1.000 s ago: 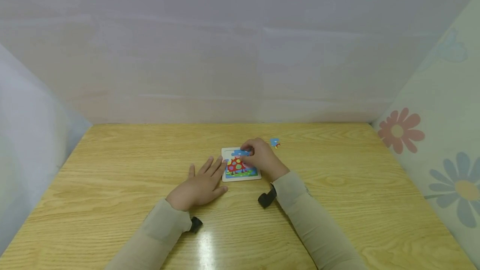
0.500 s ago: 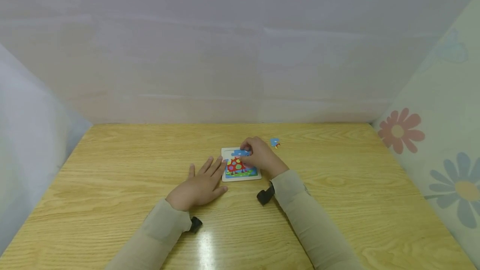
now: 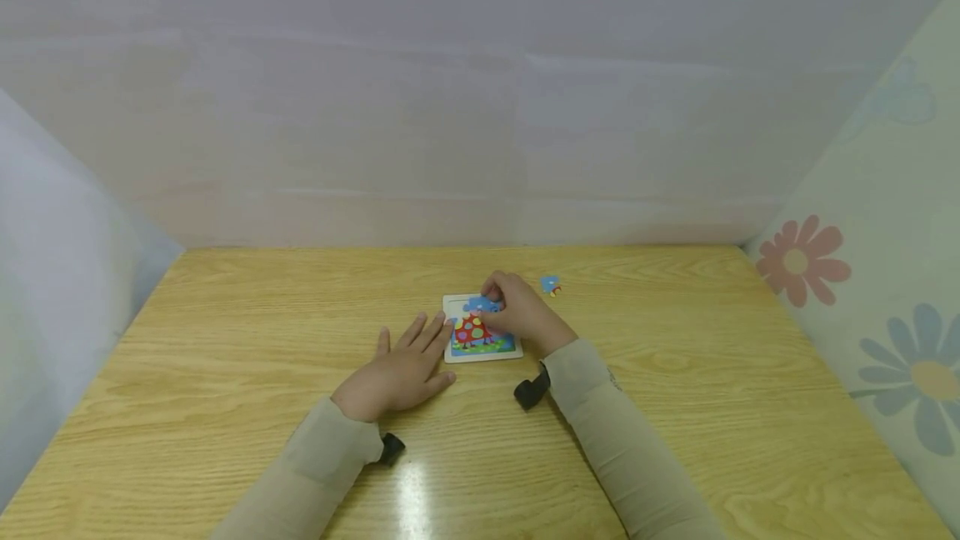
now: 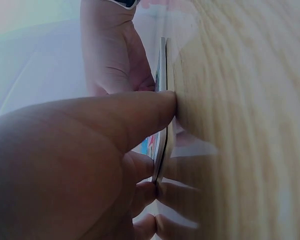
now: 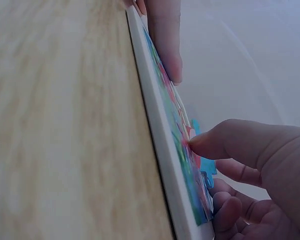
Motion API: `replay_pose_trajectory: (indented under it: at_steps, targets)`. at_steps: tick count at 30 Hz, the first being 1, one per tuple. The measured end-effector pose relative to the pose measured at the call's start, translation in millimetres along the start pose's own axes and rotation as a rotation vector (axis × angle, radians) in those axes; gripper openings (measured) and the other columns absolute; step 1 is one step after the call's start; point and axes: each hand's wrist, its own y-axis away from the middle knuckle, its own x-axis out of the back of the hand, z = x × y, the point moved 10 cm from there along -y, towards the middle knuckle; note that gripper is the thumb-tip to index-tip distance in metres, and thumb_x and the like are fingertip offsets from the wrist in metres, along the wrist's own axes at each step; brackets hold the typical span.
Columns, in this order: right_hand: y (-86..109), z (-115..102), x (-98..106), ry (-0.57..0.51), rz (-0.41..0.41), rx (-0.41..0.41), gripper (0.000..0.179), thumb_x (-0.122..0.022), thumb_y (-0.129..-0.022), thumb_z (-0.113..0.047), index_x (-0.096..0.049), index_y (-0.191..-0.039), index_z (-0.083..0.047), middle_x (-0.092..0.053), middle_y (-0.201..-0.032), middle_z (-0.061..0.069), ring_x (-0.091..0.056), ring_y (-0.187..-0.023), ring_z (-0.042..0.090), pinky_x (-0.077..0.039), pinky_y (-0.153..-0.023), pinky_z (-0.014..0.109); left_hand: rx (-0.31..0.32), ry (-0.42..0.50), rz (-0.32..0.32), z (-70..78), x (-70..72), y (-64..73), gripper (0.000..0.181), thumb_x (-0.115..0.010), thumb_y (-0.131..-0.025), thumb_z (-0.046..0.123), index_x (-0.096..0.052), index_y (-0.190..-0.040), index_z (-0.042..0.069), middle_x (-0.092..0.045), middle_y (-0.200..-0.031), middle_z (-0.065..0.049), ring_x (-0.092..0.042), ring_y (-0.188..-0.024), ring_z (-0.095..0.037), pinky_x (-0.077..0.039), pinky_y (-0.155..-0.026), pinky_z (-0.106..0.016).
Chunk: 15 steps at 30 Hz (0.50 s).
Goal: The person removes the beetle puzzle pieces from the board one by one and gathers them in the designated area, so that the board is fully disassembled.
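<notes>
A small framed jigsaw puzzle [image 3: 483, 358] with a white border lies flat on the table, showing a red, spotted figure above a green and blue strip. My right hand [image 3: 527, 313] pinches a blue puzzle piece [image 3: 480, 304] between thumb and fingers over the frame's upper part. In the right wrist view, that blue piece [image 5: 208, 167] stands out above the puzzle's surface, partly behind the thumb. My left hand [image 3: 401, 375] lies spread and palm down, its fingertips on the frame's left edge. The upper left of the frame shows bare white backing.
Another puzzle piece [image 3: 551, 284], blue with some red and yellow, lies on the wooden table [image 3: 645, 298] beyond my right hand. A pale wall [image 3: 465, 107] rises at the table's back edge, with a flower-printed panel [image 3: 900, 273] on the right.
The blue piece has shifted and turned slightly in my right fingers over the frame. My left hand and the loose piece stay in place.
</notes>
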Motion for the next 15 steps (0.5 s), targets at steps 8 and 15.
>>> replay_pose_trajectory:
  at_steps: [8,15]
  targets:
    - [-0.4,-0.9,0.9,-0.011,0.024,0.029,0.027,-0.077,-0.092,-0.016,-0.06,-0.112,-0.012,-0.057,-0.106,0.004,-0.052,-0.091,0.02,-0.048,-0.084,0.035,0.004,-0.003,-0.008,0.4,0.4,0.0,0.077,-0.046,-0.107,0.048,-0.009,-0.164,0.012,-0.001,-0.17,-0.007,0.004,-0.156,-0.034,0.001,-0.111,-0.077]
    - [1.7,2.2,5.4,-0.097,0.084,0.007,0.02,-0.07,-0.096,-0.012,-0.067,-0.115,-0.01,-0.063,-0.104,0.003,-0.056,-0.091,0.019,-0.05,-0.083,0.034,0.01,0.009,-0.006,-0.1,0.1,0.7,0.078,-0.047,-0.106,0.047,-0.009,-0.164,0.01,-0.001,-0.17,-0.008,0.003,-0.156,-0.034,0.001,-0.111,-0.077]
